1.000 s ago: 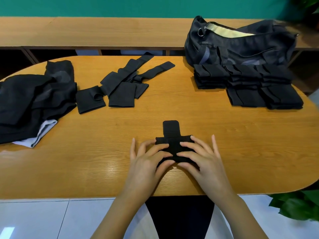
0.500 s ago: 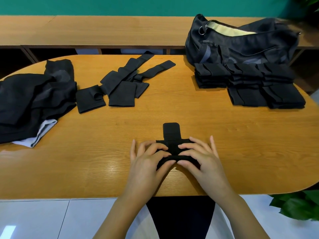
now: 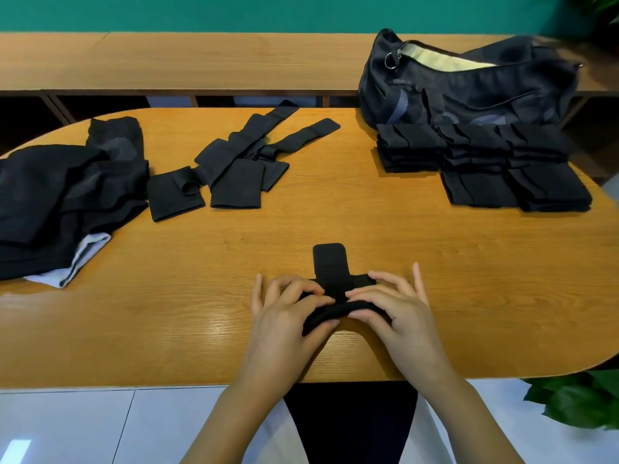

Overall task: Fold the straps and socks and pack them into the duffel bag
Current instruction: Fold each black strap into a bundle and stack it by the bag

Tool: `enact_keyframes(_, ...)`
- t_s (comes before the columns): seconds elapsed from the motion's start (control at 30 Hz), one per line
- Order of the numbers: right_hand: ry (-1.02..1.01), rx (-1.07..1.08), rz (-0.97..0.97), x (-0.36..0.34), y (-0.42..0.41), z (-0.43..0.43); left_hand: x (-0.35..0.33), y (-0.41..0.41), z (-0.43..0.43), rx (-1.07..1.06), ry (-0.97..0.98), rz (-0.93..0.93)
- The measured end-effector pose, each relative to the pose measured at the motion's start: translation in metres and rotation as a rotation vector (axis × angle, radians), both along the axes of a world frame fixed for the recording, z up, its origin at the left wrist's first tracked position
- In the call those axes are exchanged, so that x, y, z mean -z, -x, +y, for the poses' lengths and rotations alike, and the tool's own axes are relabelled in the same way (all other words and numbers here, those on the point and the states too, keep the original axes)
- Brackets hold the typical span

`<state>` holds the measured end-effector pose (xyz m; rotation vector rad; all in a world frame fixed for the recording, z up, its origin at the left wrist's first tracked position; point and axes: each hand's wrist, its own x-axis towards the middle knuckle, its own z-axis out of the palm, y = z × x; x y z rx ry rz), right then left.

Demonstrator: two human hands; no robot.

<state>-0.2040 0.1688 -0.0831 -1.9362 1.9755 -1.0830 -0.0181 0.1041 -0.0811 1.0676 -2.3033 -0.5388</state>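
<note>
left hand point(image 3: 284, 316): curled, pinches strap point(image 3: 330, 262)
right hand point(image 3: 398, 313): curled, pinches same strap
strap: by table point(image 3: 469, 296) 6 o'clock edge, possibly half-rolled
room: bare wood 3, 9 o'clock

**Occlusions and crop limits**

The strap point(image 3: 330, 262) is covered across its middle where the left hand point(image 3: 284, 316) and right hand point(image 3: 398, 313) pinch it, so the layer count is unreadable. Far left of the grip, the dark clothing pile point(image 3: 50, 195) is cropped by the frame edge. Beyond the grip to the right, the duffel bag point(image 3: 469, 92) has its base hidden behind the folded stacks point(image 3: 485, 162), and its contents are not discernible. Near right, the plant point(image 3: 582, 400) is cropped.
</note>
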Motion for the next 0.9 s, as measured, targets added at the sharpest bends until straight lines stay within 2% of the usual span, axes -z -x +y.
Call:
enact_keyframes(0.3,0.008,0.027,0.017,-0.0015,0.0007,-0.0003,0.0002,0.0016,-0.0039,-0.006,-0.026,0.028)
enact_keyframes(0.57,0.014,0.032,-0.017,-0.0009,0.0003,-0.0028,0.0001,-0.0012,-0.0039,-0.017,-0.082,0.129)
enact_keyframes(0.9,0.029,0.046,-0.058,-0.0013,-0.0014,-0.0054,-0.0017,0.0012,-0.0026,-0.025,-0.089,0.117)
